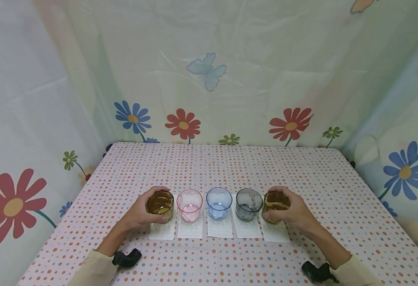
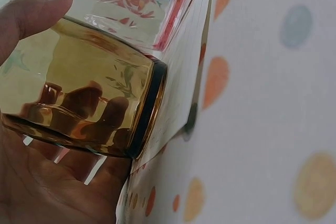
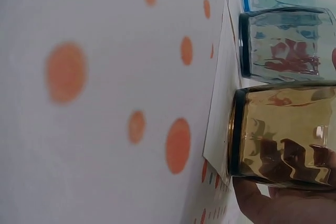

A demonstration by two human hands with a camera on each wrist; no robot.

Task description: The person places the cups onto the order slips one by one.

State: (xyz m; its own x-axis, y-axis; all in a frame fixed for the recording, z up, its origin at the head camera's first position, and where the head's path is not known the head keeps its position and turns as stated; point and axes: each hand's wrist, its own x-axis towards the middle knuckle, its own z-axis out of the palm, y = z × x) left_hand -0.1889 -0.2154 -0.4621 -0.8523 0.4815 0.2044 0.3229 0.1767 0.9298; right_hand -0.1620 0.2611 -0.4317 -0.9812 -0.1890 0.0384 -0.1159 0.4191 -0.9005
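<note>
At the left end of a row of glasses, my left hand grips an amber glass, thumb on the near side and fingers round the outer and far sides. A second amber glass ends the row on the right, held the same way by my right hand. Between them stand a pink glass, a blue glass and a grey glass. Both wrist views show the amber glasses upright, their bases at the paper slips; fingers show through the left amber glass and the right amber glass.
White paper slips lie in a row under the glasses. A dotted cloth covers the table. A flowered curtain hangs behind and at both sides. Black wrist devices sit at the sleeves.
</note>
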